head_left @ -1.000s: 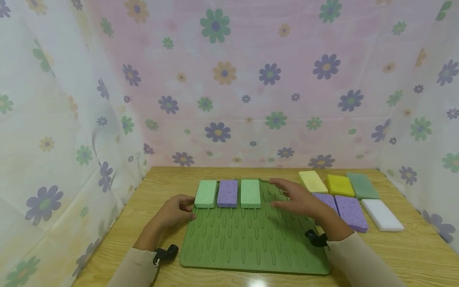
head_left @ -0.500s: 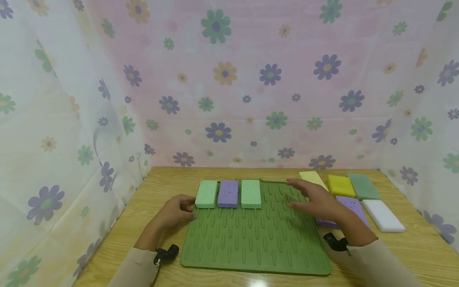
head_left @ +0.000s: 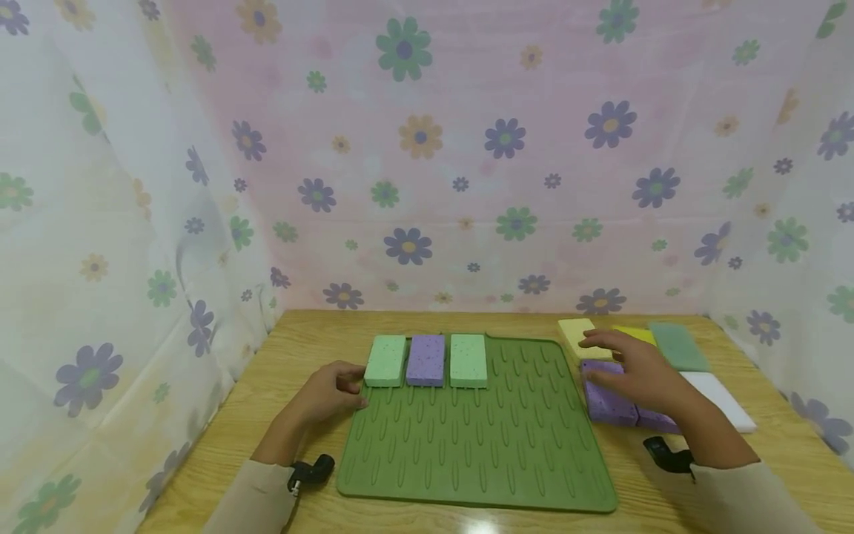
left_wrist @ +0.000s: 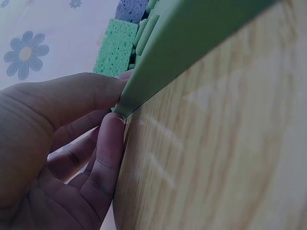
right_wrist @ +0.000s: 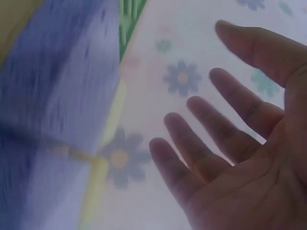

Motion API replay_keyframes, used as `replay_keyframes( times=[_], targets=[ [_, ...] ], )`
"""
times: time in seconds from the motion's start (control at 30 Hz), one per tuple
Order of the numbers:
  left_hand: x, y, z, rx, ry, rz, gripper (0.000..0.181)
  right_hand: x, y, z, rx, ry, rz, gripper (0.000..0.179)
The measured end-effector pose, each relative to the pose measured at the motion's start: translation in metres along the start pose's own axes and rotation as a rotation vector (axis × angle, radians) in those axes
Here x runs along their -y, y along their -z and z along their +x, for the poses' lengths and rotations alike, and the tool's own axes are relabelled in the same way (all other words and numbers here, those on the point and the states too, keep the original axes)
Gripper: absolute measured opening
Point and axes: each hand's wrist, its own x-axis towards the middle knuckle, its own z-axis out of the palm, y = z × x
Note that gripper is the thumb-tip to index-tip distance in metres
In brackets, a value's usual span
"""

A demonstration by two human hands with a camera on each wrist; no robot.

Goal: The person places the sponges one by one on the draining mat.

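My left hand (head_left: pixel 328 391) rests at the left edge of a green ridged mat (head_left: pixel 480 452). Its thumb and fingertips touch that edge, spaced apart along it, as the left wrist view also shows. On the mat's back part lie a light green sponge (head_left: pixel 385 360), a purple sponge (head_left: pixel 425 360) and another light green sponge (head_left: pixel 468 360) in a row. My right hand (head_left: pixel 643 374) hovers over two purple sponges, the nearer one (head_left: pixel 603 400) beside the mat and the other (head_left: pixel 657 423) partly hidden. The right wrist view shows its fingers spread, holding nothing.
Around the right hand lie a pale yellow sponge (head_left: pixel 575 337), a bright yellow sponge (head_left: pixel 637 334), a grey-green pad (head_left: pixel 680 347) and a white sponge (head_left: pixel 720 397). Flowered cloth (head_left: pixel 460 148) encloses the wooden table (head_left: pixel 320 326) at the back and sides.
My right hand has moved rightward from above the mat to over the purple sponges, with nothing in it. The left hand and the three sponges on the mat have stayed put.
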Motion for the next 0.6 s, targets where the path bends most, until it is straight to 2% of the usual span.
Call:
replay_keyframes(
  times=[0.13,0.33,0.6],
  targets=[
    [-0.003,0.001,0.001,0.005,-0.007,-0.004,0.063,-0.016,0.014,-0.007,-0.016,-0.050,-0.020,0.050],
    [-0.003,0.002,0.000,0.012,-0.013,-0.007,0.064,-0.044,0.032,-0.020,-0.037,-0.184,-0.010,0.054],
    [0.001,0.002,0.000,0.009,-0.013,-0.006,0.065,-0.086,0.053,-0.037,0.003,-0.302,-0.042,0.067]
  ],
)
